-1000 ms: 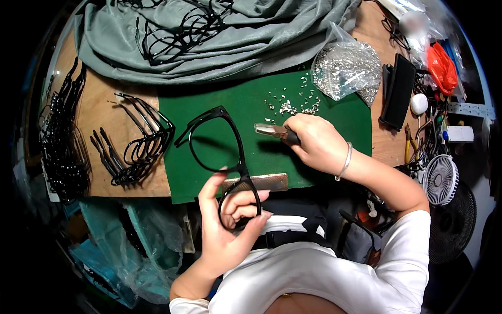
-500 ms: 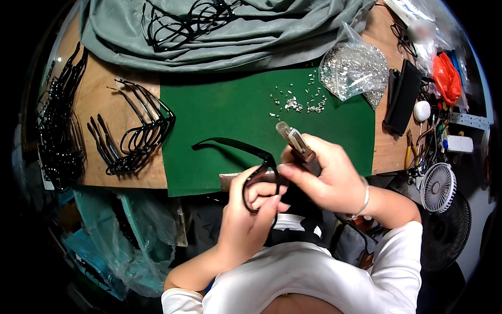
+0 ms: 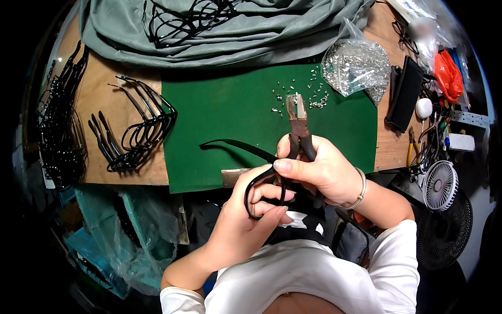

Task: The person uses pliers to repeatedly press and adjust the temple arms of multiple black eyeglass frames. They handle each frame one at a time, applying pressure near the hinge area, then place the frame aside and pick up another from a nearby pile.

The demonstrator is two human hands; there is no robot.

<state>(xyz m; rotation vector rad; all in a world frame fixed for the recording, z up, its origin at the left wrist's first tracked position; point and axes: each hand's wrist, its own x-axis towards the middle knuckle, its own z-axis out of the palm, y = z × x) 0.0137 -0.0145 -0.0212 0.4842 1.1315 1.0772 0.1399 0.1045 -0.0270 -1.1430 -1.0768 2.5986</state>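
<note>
wooden bench point(image 3: 99, 99), across upper frame | green mat point(image 3: 230, 115), centre | grey cloth point(image 3: 219, 42), top | black eyeglass frames point(image 3: 138, 131), left of mat | more frames point(image 3: 60, 131), far left | bag of small metal parts point(image 3: 355, 65), upper right | loose metal parts point(image 3: 293, 94), mat's top

grey cloth point(image 3: 219, 44) across top of surface, black frames point(image 3: 188, 15) on it | frame row point(image 3: 136, 125) on wood left of green mat point(image 3: 225, 110) | dark frame pile point(image 3: 60, 125) far left | clear bag of metal bits point(image 3: 355, 65) at mat's right corner | white fan point(image 3: 439, 184) right | orange bag point(image 3: 448, 73) upper right
</note>
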